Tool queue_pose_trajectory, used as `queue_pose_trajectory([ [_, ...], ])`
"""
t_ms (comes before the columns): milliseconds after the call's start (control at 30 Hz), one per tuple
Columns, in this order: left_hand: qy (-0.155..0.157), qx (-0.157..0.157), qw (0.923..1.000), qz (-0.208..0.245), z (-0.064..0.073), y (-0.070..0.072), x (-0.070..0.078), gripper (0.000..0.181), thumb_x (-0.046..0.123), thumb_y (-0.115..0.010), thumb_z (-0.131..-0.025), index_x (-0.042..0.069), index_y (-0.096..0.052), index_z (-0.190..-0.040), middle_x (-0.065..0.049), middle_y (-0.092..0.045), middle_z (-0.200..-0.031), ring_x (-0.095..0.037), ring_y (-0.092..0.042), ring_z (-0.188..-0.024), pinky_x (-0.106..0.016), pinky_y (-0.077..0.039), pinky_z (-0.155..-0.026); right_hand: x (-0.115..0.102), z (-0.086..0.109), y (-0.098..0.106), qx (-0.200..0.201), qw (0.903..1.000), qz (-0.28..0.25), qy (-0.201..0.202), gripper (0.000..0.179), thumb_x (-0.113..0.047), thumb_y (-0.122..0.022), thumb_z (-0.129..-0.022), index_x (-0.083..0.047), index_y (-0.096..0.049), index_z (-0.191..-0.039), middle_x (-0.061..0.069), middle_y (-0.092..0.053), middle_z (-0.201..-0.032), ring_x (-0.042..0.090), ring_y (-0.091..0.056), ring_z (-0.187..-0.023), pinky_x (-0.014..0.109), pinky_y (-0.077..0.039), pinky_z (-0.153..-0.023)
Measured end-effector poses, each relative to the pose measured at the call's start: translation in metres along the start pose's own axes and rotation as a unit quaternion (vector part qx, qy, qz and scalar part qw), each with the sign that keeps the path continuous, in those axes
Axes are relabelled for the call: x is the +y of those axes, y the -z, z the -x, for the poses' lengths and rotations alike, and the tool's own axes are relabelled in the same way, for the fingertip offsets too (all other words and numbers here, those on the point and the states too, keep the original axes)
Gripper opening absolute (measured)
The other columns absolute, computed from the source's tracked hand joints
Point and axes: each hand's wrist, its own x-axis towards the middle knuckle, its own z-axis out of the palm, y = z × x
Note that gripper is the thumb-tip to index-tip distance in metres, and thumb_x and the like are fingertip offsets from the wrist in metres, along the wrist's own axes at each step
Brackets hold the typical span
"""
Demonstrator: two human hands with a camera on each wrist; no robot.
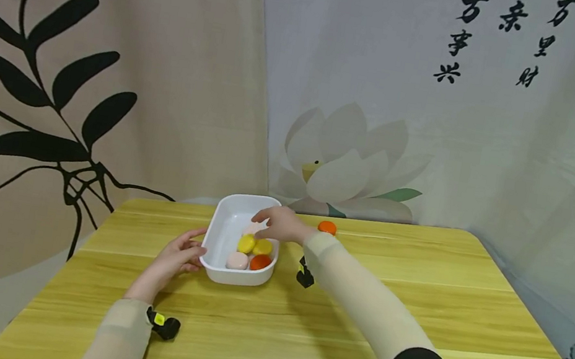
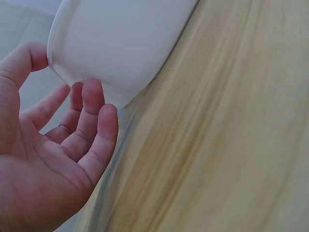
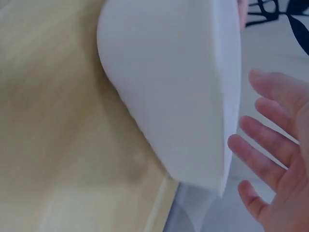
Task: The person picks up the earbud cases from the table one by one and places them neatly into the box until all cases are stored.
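A white rectangular container [image 1: 223,229] with rounded corners stands near the table's far edge. My left hand [image 1: 178,257] grips its near left side, the thumb at the rim and curled fingers against the outer wall, as the left wrist view shows. My right hand [image 1: 286,224] hovers over the container's right rim with fingers spread, holding nothing. Inside lie round smooth pieces: a yellow piece [image 1: 246,243], a darker yellow piece [image 1: 263,247], an orange piece [image 1: 260,262] and a pale pink piece [image 1: 237,261]. Further pale pink shows beneath the right fingers, partly hidden.
Another orange round piece [image 1: 327,227] lies on the wooden table [image 1: 392,265] near its far edge, just beyond the right wrist. Behind the table hangs a printed curtain [image 1: 198,65] with leaves, a lotus and black characters.
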Motion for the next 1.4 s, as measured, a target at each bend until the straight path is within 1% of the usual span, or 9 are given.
queue_pose_trajectory([
  [133,0.0,-0.001,1.0,-0.006,0.0,0.001,0.001,0.062,0.014,-0.061,-0.095,0.011,-0.033,-0.15,-0.022,-0.05,-0.126,-0.018,-0.06,-0.08,-0.032,-0.055,-0.074,0.013,0.011,0.016,0.023,0.9996,-0.013,-0.007,0.04,-0.023,-0.071,-0.089,-0.005,-0.065,-0.124,0.008,-0.063,-0.125,0.028,-0.059,-0.109,0.034,-0.049,-0.092],
  [267,0.003,0.0,0.9999,-0.012,0.002,0.002,0.001,0.063,0.015,-0.061,-0.095,0.01,-0.032,-0.151,-0.024,-0.049,-0.128,-0.019,-0.059,-0.082,-0.033,-0.054,-0.075,0.036,0.022,0.027,0.056,0.9974,-0.041,-0.02,0.04,-0.022,-0.07,-0.089,-0.004,-0.064,-0.125,0.009,-0.064,-0.123,0.029,-0.06,-0.111,0.036,-0.049,-0.092],
  [567,-0.001,-0.004,0.9999,-0.013,0.002,0.001,0.0,0.064,0.016,-0.061,-0.095,0.009,-0.031,-0.151,-0.025,-0.049,-0.128,-0.019,-0.06,-0.083,-0.031,-0.055,-0.075,0.085,0.052,0.044,0.135,0.981,-0.119,-0.072,0.043,-0.02,-0.071,-0.089,-0.006,-0.062,-0.128,0.013,-0.061,-0.127,0.029,-0.058,-0.112,0.042,-0.047,-0.095],
  [667,-0.005,-0.006,0.9999,-0.013,0.002,0.001,-0.001,0.064,0.016,-0.061,-0.095,0.008,-0.031,-0.151,-0.024,-0.05,-0.127,-0.018,-0.06,-0.082,-0.031,-0.055,-0.074,0.101,0.06,0.041,0.149,0.9734,-0.153,-0.083,0.047,-0.018,-0.07,-0.089,-0.004,-0.058,-0.133,0.016,-0.056,-0.133,0.034,-0.054,-0.117,0.045,-0.045,-0.098],
  [867,-0.005,-0.003,0.9999,-0.011,0.003,0.001,-0.001,0.063,0.015,-0.061,-0.094,0.009,-0.032,-0.151,-0.025,-0.049,-0.127,-0.018,-0.06,-0.081,-0.03,-0.055,-0.074,0.126,0.075,0.028,0.185,0.9515,-0.219,-0.111,0.057,-0.015,-0.07,-0.089,0.0,-0.048,-0.14,0.021,-0.046,-0.143,0.04,-0.04,-0.13,0.049,-0.036,-0.106],
  [1000,0.0,-0.002,1.0,-0.006,0.003,0.001,-0.002,0.063,0.014,-0.061,-0.095,0.011,-0.033,-0.151,-0.025,-0.048,-0.129,-0.019,-0.06,-0.082,-0.03,-0.055,-0.074,0.138,0.079,0.019,0.215,0.9378,-0.242,-0.125,0.061,-0.015,-0.071,-0.089,0.001,-0.045,-0.142,0.022,-0.043,-0.144,0.04,-0.04,-0.13,0.049,-0.034,-0.107],
  [1133,0.005,0.001,1.0,0.001,0.003,0.001,-0.004,0.062,0.013,-0.06,-0.095,0.013,-0.033,-0.151,-0.024,-0.049,-0.129,-0.019,-0.06,-0.082,-0.031,-0.055,-0.074,0.148,0.079,0.009,0.218,0.9231,-0.274,-0.159,0.065,-0.019,-0.071,-0.089,-0.001,-0.042,-0.144,0.021,-0.041,-0.146,0.038,-0.04,-0.132,0.047,-0.033,-0.108],
  [1233,0.005,0.001,1.0,0.002,0.003,0.0,-0.005,0.062,0.014,-0.06,-0.095,0.013,-0.033,-0.151,-0.024,-0.049,-0.128,-0.019,-0.06,-0.082,-0.031,-0.055,-0.074,0.152,0.08,0.002,0.214,0.9152,-0.289,-0.182,0.068,-0.021,-0.072,-0.089,-0.001,-0.04,-0.145,0.018,-0.04,-0.148,0.036,-0.037,-0.134,0.045,-0.032,-0.11],
  [1400,0.002,-0.004,1.0,0.003,0.001,-0.001,-0.003,0.062,0.013,-0.06,-0.095,0.012,-0.033,-0.151,-0.024,-0.048,-0.129,-0.019,-0.06,-0.082,-0.03,-0.055,-0.074,0.152,0.083,-0.004,0.219,0.9095,-0.294,-0.196,0.068,-0.02,-0.073,-0.088,-0.001,-0.041,-0.145,0.016,-0.04,-0.148,0.035,-0.036,-0.135,0.044,-0.031,-0.11],
])
